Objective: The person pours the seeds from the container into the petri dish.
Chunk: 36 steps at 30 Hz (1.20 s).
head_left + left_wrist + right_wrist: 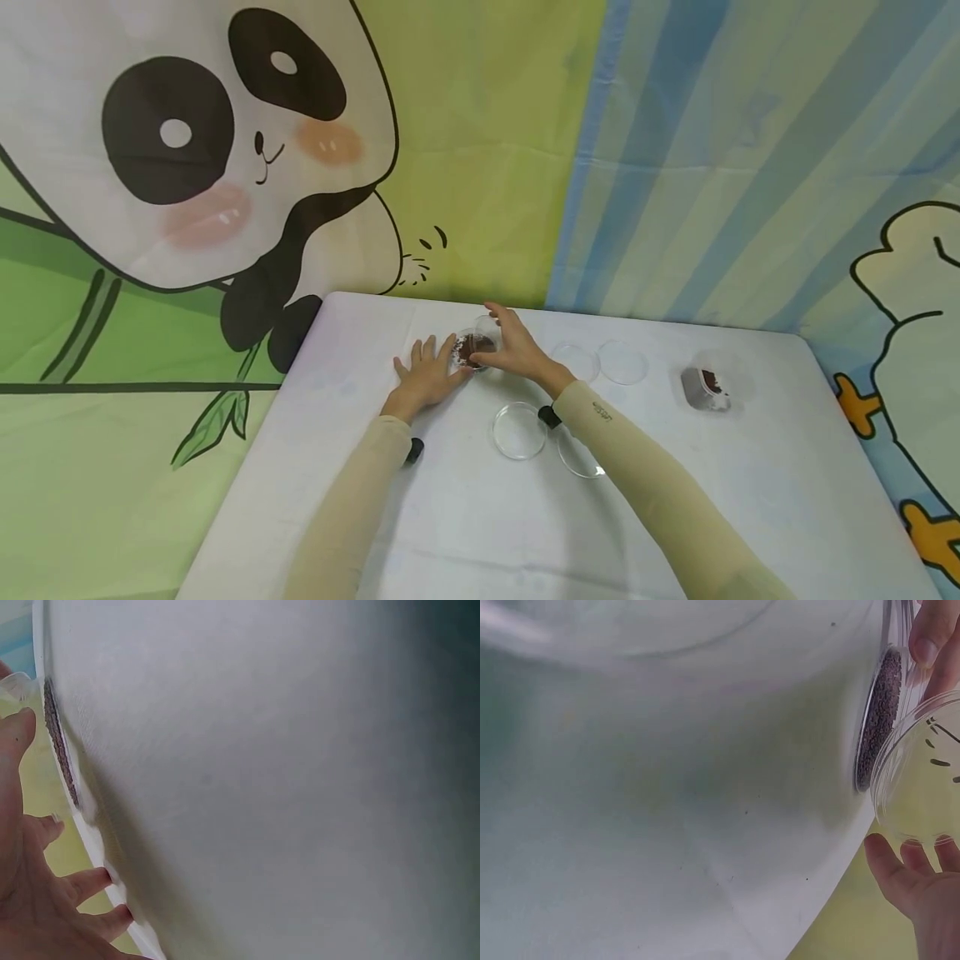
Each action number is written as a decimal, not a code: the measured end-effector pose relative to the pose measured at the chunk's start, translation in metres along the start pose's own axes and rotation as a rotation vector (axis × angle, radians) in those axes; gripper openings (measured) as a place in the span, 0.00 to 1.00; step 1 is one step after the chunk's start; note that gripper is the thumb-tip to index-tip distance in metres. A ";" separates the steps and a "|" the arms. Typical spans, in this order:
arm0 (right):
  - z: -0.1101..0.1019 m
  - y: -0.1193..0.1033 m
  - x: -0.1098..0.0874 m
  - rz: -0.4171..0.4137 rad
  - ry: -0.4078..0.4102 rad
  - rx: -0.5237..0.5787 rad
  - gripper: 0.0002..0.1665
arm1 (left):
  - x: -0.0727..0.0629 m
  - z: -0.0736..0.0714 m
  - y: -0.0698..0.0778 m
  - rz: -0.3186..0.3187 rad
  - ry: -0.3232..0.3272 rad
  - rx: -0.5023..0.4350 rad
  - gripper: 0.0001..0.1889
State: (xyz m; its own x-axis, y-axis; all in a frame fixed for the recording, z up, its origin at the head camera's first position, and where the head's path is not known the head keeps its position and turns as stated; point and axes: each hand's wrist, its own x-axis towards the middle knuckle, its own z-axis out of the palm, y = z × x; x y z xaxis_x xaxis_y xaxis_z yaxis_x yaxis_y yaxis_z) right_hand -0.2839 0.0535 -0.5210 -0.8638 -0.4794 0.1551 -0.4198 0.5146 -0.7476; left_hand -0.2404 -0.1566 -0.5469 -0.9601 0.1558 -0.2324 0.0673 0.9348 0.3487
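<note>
So we've got the left hand (427, 381) spread wide on the white table (450, 517), thumb up against a shallow round dish (456, 353) of coarse brown grains (881, 720) near the far edge. With the right hand (522, 348) we see a pinch on the rim of a clear, smooth disc (919, 795), tilted up just beside that dish. More see-through rounds (520, 431) lie nearby.

Soft, even light fills the head view, laying faint shadows beside the sleeves (341, 517) on a white tabletop (457, 508). Both wrist views look dimmer and hazy, darkening toward one side; pale glare streaks a blurred clear dish (630, 654), upper left in the right wrist view.
</note>
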 end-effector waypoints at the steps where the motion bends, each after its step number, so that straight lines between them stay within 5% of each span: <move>1: 0.001 0.000 0.001 -0.001 -0.003 -0.001 0.60 | 0.000 0.000 0.000 0.001 0.002 -0.004 0.46; 24: 0.015 -0.013 0.013 -0.002 -0.116 -0.142 0.62 | -0.004 -0.006 -0.002 -0.002 -0.038 -0.037 0.52; 36: 0.023 -0.014 0.018 0.070 -0.154 -0.273 0.63 | -0.002 -0.002 -0.004 -0.001 -0.035 0.004 0.57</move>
State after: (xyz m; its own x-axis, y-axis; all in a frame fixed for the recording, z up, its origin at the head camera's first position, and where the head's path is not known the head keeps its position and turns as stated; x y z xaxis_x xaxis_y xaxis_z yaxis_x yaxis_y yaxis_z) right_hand -0.2872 0.0215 -0.5221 -0.8498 -0.5271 -0.0061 -0.4378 0.7121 -0.5489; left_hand -0.2397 -0.1608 -0.5459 -0.9500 0.1662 -0.2643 0.0678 0.9362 0.3449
